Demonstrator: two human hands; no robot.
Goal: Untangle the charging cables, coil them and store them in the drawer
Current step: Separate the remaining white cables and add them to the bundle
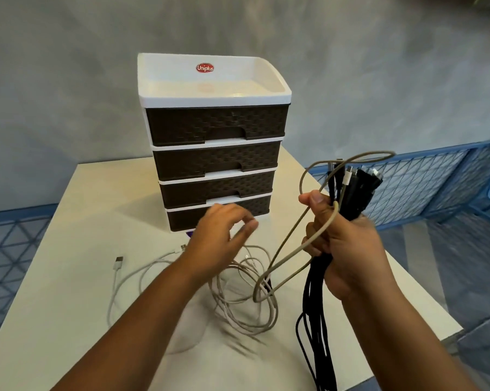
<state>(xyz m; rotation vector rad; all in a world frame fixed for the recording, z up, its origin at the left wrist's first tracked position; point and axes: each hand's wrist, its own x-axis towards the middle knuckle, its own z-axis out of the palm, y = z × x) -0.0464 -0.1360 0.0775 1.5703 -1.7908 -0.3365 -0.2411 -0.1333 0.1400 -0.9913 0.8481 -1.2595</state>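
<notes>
At the back of the white counter (pixel 68 221) stands a drawer unit (pixel 214 142), white-framed with four dark woven-pattern drawers, all pushed in, and a shallow white tray on top bearing a red oval label (pixel 205 68). Everything else I place against that unit.

In front of it and to its right, my right hand (pixel 342 244) is raised off the counter with the fingers wrapped tightly round a bundle of black cables (pixel 318 292). Their plug ends stick up past my thumb, level with the unit's lower drawers, while the long black lengths hang down from my fist toward the counter's near edge. A beige cable (pixel 289 249) is caught in the same grip; it arches in one loop above my fist and drops in another loop toward the counter.

Directly in front of the bottom drawer, my left hand (pixel 221 238) hovers just above the counter, fingers loosely curled and holding nothing that I can make out; it is blurred.

Below that hand, a loose heap of pale cables (pixel 243 300) lies on the counter in overlapping rings. A white cable (pixel 116 280) trails away from the heap to the unit's front left, its plug (pixel 119 262) lying flat.
</notes>
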